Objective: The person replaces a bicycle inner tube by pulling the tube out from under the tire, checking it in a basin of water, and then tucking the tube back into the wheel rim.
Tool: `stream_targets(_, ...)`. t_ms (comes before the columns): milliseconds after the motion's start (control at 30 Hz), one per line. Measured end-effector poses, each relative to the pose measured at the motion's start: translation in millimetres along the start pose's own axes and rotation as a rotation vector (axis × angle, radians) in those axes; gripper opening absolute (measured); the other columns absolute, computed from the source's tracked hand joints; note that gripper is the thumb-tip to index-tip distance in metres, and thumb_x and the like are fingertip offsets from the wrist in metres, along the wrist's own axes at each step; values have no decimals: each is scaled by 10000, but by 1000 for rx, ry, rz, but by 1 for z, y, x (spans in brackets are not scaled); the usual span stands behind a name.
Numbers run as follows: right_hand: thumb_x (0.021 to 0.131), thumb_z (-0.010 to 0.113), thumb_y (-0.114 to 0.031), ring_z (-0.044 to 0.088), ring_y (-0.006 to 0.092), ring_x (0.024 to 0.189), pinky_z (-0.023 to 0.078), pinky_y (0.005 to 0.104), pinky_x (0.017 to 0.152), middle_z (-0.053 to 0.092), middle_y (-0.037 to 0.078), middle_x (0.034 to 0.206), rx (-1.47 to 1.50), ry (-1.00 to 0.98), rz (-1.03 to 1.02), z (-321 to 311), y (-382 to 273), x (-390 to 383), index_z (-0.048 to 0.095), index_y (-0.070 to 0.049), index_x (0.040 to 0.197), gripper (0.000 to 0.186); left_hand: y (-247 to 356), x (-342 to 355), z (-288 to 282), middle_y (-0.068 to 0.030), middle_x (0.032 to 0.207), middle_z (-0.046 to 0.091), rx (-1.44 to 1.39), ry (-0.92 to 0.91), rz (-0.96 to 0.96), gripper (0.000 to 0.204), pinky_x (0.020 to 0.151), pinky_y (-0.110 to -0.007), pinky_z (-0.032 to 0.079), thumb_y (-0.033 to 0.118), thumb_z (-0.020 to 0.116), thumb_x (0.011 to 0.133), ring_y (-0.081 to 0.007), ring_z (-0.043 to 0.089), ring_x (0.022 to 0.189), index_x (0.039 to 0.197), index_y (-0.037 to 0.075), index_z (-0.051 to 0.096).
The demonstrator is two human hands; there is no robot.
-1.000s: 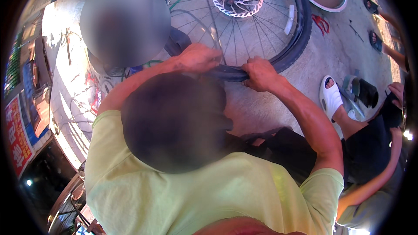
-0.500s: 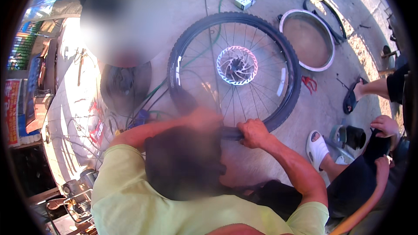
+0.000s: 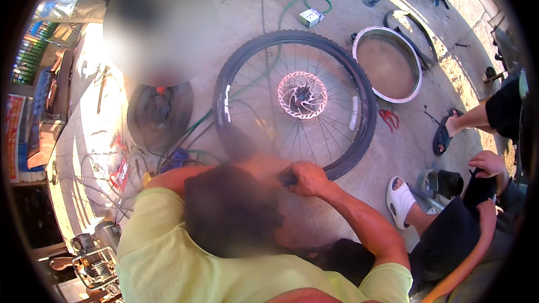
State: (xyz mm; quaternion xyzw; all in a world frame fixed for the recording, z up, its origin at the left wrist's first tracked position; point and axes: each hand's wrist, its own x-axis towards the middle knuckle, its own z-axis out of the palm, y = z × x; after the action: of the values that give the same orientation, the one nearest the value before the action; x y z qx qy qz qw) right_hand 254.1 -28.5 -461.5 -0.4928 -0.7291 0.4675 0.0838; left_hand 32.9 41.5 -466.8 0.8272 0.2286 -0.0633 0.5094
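A bicycle wheel with a black knobbly tire (image 3: 369,106) lies in front of me, its spokes and brake disc rotor (image 3: 319,85) facing up. My right hand (image 3: 307,178) is closed around the near edge of the tire, fingers wrapped over it. Smeared by blur, my left hand (image 3: 258,165) is at the tire's near left part, and its fingers cannot be made out. A dark blurred shape (image 3: 233,210) between my arms hides part of the left forearm and whatever lies below.
Right of the wheel stand a round metal basin (image 3: 418,73) and red-handled pliers (image 3: 388,119). A green hose (image 3: 289,8) runs beyond, by a small box (image 3: 311,18). A smaller wheel (image 3: 160,118) lies left. Another person's sandalled foot (image 3: 400,202) and hands (image 3: 487,163) are close at right.
My right hand has shifted left along the tire's near edge, closer to my left hand. The whole view has shifted slightly, with the wheel now lower and farther left.
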Motion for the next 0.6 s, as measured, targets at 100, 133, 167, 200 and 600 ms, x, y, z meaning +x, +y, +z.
stream_targets(100, 752, 793, -295, 671, 413, 989, 538, 510, 845, 713, 180, 974, -6, -28, -7, 3, 4, -3, 680, -53, 986, 355, -4, -1, 3, -167, 1028, 635, 99, 30, 87, 550, 858, -494, 457, 319, 845, 704, -391, 605, 1021, 1130, 74, 598)
stream_targets(133, 756, 791, -282, 675, 411, 984, 541, 512, 840, 714, 179, 973, -32, -44, -7, 7, 7, -3, 681, -54, 979, 337, -3, -3, 1, -153, 1023, 625, 195, 48, 132, 567, 856, -482, 448, 333, 856, 696, -378, 599, 1012, 1133, 80, 599)
stream_targets(167, 755, 792, -278, 677, 410, 977, 542, 513, 835, 715, 178, 967, -100, -52, 8, 11, 12, 0, 681, -54, 981, 336, -2, -5, -3, -140, 1017, 614, 291, 67, 176, 584, 854, -470, 440, 348, 866, 687, -364, 592, 1002, 1136, 86, 600)
stream_targets(200, 754, 792, -274, 680, 410, 969, 544, 514, 830, 717, 177, 960, -160, -66, 19, 18, 16, 4, 682, -54, 983, 336, -1, -11, -9, -126, 1017, 603, 387, 51, 138, 601, 858, -459, 431, 366, 871, 678, -350, 584, 1000, 1138, 91, 599)
stream_targets(600, 713, 831, -224, 669, 400, 929, 528, 517, 804, 700, 174, 927, -235, 4, 3, 29, 24, -4, 656, -41, 946, 344, -20, -38, -90, -118, 975, 619, 524, -53, 33, 257, 823, -485, 486, 229, 730, 818, -350, 621, 972, 1026, 104, 644)
